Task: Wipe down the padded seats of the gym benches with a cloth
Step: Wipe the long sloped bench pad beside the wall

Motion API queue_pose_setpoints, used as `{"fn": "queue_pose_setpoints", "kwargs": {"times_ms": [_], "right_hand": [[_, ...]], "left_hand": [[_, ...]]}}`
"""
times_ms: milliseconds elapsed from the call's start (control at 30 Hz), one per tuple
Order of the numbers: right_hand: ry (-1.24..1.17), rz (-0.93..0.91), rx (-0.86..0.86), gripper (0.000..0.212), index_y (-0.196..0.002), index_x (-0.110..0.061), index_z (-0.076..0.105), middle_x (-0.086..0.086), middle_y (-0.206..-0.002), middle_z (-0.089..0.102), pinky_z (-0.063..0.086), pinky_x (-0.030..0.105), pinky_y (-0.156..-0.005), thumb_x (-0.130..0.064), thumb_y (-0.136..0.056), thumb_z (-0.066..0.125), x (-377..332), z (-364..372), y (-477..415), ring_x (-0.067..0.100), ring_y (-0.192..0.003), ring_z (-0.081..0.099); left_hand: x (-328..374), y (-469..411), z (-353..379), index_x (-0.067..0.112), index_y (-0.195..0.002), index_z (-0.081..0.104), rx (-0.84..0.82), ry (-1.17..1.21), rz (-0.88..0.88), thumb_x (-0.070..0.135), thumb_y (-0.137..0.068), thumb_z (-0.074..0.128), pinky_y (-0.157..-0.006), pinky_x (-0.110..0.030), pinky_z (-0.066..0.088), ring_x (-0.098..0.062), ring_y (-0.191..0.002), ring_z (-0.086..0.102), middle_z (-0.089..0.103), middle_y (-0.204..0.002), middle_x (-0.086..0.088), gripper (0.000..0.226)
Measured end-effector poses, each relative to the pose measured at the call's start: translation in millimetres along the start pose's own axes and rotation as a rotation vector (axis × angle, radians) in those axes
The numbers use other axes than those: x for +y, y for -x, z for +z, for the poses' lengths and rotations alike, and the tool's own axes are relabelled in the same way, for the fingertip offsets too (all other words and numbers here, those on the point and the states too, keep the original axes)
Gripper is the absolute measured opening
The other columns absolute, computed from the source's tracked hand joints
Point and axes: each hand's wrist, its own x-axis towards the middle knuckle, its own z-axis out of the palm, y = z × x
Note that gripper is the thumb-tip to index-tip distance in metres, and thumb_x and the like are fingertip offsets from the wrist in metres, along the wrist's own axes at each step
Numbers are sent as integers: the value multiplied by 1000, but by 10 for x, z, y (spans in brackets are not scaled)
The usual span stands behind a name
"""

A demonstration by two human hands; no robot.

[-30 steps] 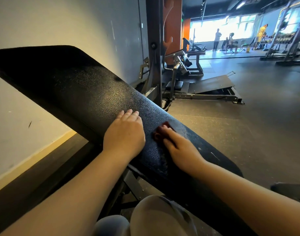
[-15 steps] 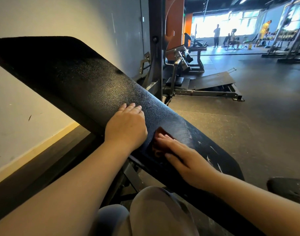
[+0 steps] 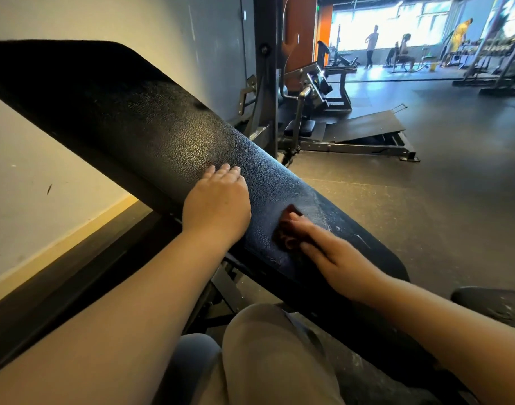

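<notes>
While our right hand (image 3: 335,258) presses the dark red cloth (image 3: 287,229) flat on the padded surface (image 3: 163,135) and our left hand (image 3: 218,200) lies spread beside it, the small cloth could bunch and miss patches.

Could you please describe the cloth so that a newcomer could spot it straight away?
Find the long black bench pad slanting across the view. Near its lower end, under the right hand, lies the cloth, the only dark red thing on the black pad.
</notes>
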Motion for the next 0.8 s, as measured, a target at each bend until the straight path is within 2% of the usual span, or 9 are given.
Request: {"fn": "queue_pose_setpoints", "kwargs": {"times_ms": [67,133,267,400,467,533,600,700,800], "right_hand": [[-5,249,99,50,-150,-35,38,-7,-156,37,17,9,-108,-16,-105,48,180,-64,-184,16,-146,33],[16,419,141,49,-152,-36,35,-4,-158,37,24,20,-109,-23,-106,45,192,-39,-385,20,-145,35],[22,165,94,51,-151,-36,39,-20,-157,29,12,14,-115,-20,-104,49,-115,103,-301,2,-148,22],[4,-48,-8,51,-148,-37,42,-21,-157,33,16,11,-117,-17,-102,54,-37,44,67,-2,-147,24],[23,93,65,51,-147,-40,38,-22,-154,32,17,9,-112,-19,-103,52,164,-24,-29,7,-147,31],[41,353,129,49,-152,-37,35,-10,-156,38,26,20,-109,-27,-105,48,249,-62,-252,20,-143,38],[41,455,143,49,-153,-38,34,-4,-159,36,30,28,-110,-31,-106,44,151,0,-417,23,-143,38],[18,226,150,48,-150,-36,40,-13,-159,32,20,18,-114,-23,-105,48,-195,142,-279,8,-146,29],[-2,-52,29,48,-148,-30,46,-16,-157,34,19,18,-120,-16,-103,53,-236,180,112,-2,-147,24]], "left_hand": [[52,21,25,5,-153,33,-2,10,-21,14,-100,30,-125,-38,9,-21,-151,20,28,-162,-7,53],[96,24,48,4,-153,31,-4,3,-37,12,-100,28,-125,-39,9,-22,-152,19,27,-163,-9,55],[118,21,73,4,-154,30,-7,-16,-37,13,-100,27,-125,-40,10,-23,-152,18,26,-163,-10,54],[118,28,80,4,-153,30,1,-28,-27,12,-100,27,-125,-40,9,-23,-152,18,26,-163,-10,54],[126,25,81,4,-153,30,-4,-30,-28,12,-100,27,-125,-40,9,-24,-152,18,26,-163,-10,54],[134,24,81,3,-154,29,-11,-25,-32,12,-101,26,-125,-40,8,-24,-152,17,24,-163,-10,54],[146,26,81,3,-154,28,-14,-23,-37,12,-101,26,-125,-40,8,-24,-153,16,23,-164,-10,54],[149,36,85,3,-154,27,-12,-27,-30,13,-101,27,-125,-39,8,-23,-153,16,23,-164,-10,54],[146,51,89,3,-154,29,-2,-23,-17,13,-100,29,-125,-39,9,-22,-152,18,26,-163,-10,54]]}}
